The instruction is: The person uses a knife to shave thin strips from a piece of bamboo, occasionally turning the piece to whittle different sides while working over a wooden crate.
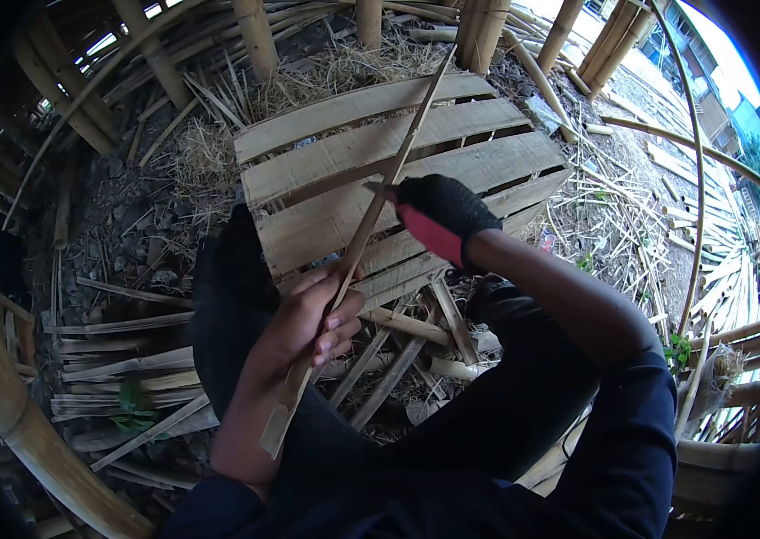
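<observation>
A long split bamboo strip (364,235) runs slantwise from my lap up across a slatted wooden platform (308,168). My bare left hand (319,316) is wrapped round its lower part. On my right hand (443,216) is a black and pink work glove, its fingers closed. A short pointed blade (381,189), seemingly a knife's, sticks out from that fist and lies against or just over the strip. The glove hides the handle.
Bamboo posts (257,40) stand behind the platform. A thick curved bamboo pole (20,422) rises at the left. Split bamboo pieces (128,359) lie at the left, with straw-like shavings (204,153) behind. More cut strips (712,287) cover the ground at right.
</observation>
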Available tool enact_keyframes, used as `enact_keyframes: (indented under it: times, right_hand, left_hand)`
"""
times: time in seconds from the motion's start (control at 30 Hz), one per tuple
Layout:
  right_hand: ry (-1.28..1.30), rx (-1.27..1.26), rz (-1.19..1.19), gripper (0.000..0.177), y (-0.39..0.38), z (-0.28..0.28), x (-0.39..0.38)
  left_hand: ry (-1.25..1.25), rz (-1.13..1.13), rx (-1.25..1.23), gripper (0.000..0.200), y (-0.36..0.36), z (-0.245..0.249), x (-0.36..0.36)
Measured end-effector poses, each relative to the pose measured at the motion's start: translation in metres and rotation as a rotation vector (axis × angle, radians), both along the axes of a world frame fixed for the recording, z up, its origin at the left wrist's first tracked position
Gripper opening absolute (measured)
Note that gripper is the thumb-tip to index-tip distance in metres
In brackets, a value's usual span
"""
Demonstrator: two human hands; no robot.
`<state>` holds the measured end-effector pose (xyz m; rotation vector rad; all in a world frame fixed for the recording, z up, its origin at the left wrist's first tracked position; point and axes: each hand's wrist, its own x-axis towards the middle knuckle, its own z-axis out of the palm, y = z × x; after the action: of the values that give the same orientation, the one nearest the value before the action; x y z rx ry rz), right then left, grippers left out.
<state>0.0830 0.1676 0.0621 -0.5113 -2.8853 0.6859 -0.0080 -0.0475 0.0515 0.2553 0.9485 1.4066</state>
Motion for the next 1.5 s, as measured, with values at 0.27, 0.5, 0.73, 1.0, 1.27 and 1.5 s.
enact_keyframes:
  times: [0.27,0.5,0.73,1.0,1.27,1.5]
  right_hand:
    - [-0.095,-0.115,-0.103,0.033,-0.01,0.003,0.003]
    - [0.195,0.289,-0.007,0.028,0.003,0.009,0.004]
    - [0.316,0.682,0.267,0.033,0.012,-0.004,0.007]
    - [0.415,0.826,0.245,0.02,0.044,-0.013,0.008]
    - [0.266,0.801,-0.023,0.018,0.101,-0.022,0.016]
    - [0.207,0.629,-0.194,0.019,0.109,-0.013,0.014]
  left_hand:
    - [0.041,-0.004,-0.007,0.022,0.008,-0.005,0.005]
    - [0.024,-0.122,0.047,0.022,0.015,-0.004,-0.005]
    - [-0.201,-0.162,0.164,0.031,0.025,-0.016,-0.014]
    - [-0.098,-0.13,0.141,0.046,0.011,-0.006,-0.008]
    - [0.065,-0.173,0.054,0.042,-0.008,0.0,-0.011]
    - [-0.068,-0.159,0.023,0.031,-0.005,-0.007,-0.013]
